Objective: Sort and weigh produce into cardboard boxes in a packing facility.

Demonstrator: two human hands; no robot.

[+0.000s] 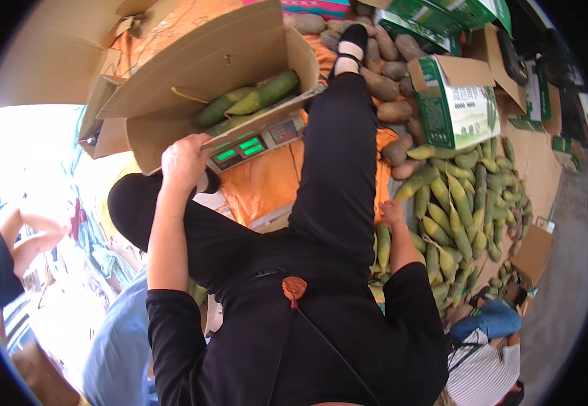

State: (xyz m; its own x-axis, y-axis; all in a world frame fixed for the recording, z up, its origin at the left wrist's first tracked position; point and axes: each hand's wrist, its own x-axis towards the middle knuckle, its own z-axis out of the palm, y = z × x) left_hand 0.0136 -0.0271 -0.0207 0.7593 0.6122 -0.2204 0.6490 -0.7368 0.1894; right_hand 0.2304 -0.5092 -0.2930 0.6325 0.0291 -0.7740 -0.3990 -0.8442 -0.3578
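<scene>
My left hand (pixel 184 160) grips the front flap of an open cardboard box (pixel 192 68). The box lies on a weighing scale (pixel 253 145) with lit green displays and holds a few long green vegetables (pixel 260 95). My right hand (pixel 392 214) reaches down at the near edge of a large pile of the same green-yellow vegetables (pixel 456 203). I see only its back, so its fingers are hidden. My legs in black trousers (pixel 331 169) stretch out between the scale and the pile.
An orange cloth (pixel 267 183) covers the ground under the scale. Brown tubers (pixel 382 84) lie heaped beyond my foot. Green-and-white cartons (pixel 456 101) stand at the back right, with a small brown box (pixel 534 250) nearby. Other people are at the left (pixel 10 250) and lower right (pixel 483 372).
</scene>
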